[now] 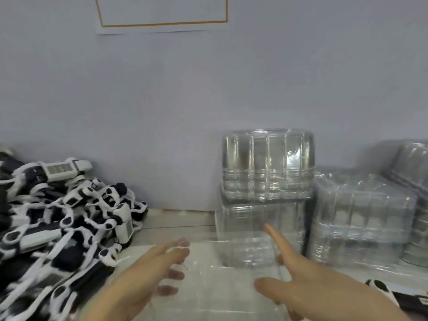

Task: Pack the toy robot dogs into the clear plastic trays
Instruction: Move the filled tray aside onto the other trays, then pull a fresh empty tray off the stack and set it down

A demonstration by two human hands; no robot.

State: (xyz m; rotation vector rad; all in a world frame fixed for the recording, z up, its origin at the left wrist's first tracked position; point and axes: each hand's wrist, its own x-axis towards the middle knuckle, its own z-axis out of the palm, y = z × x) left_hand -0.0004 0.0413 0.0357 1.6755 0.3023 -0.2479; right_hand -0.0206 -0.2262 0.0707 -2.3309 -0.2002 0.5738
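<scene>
Dogs (58,218) lay heaped at the left against the wall (162,100), then came the left hand (143,281) and right hand (308,286), both loose and grasping nothing (blurred, over a clear tray (208,288)), with tray stacks (266,181) standing at the right.

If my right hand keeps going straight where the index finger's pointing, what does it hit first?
Most likely the stack of clear plastic trays against the wall: the right hand points its index finger up and slightly left at the stack's lower part. Blur and transparency leave it unclear whether the fingertip already touches.
</scene>
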